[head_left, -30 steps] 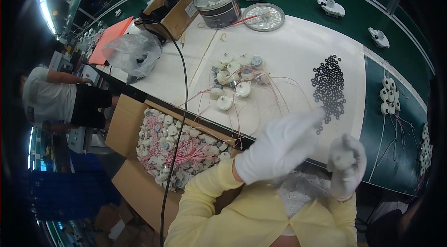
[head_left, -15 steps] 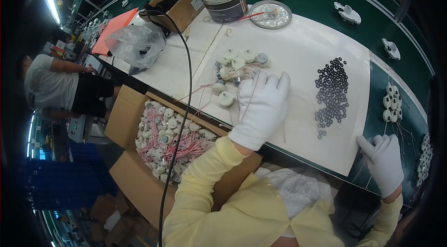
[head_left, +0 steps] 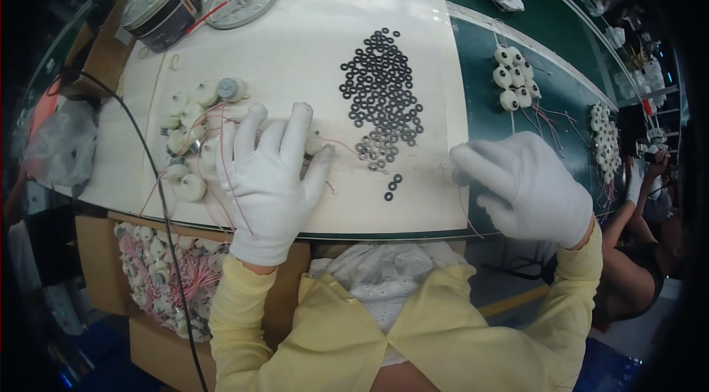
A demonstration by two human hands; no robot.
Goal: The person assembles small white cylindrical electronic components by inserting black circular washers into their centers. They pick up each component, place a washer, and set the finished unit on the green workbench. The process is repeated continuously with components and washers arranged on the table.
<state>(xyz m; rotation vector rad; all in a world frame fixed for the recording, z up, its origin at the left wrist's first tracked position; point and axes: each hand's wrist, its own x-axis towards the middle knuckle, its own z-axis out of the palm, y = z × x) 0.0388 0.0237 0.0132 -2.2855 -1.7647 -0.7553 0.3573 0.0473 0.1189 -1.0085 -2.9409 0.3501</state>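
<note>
My left hand [head_left: 269, 181], in a white glove, spreads its fingers over the white board. Beside it lies a loose cluster of small round white motors [head_left: 193, 187] with thin red wires, some draped across the glove. Another small motor [head_left: 314, 145] shows partly between its index finger and thumb, apparently loose. My right hand [head_left: 528, 189], also gloved, is closed at the board's right edge. A small motor [head_left: 459, 174], blurred and mostly hidden, is at its fingertips with a thin wire hanging down. Between the hands lie many black rubber rings [head_left: 380, 89], several set apart near the front.
Grouped motors with black rings [head_left: 515, 78] sit on the green surface at right; more [head_left: 605, 142] lie beyond. A cardboard box of wired motors [head_left: 166, 274] stands below left. A tin [head_left: 161, 12], a round lid [head_left: 247, 2] and a black cable [head_left: 151, 163] are left. Another person [head_left: 639, 244] is right.
The view has swung right. My right hand has come from the green surface to the board's edge and closed on a motor. My left hand has moved right of the motor cluster and spread.
</note>
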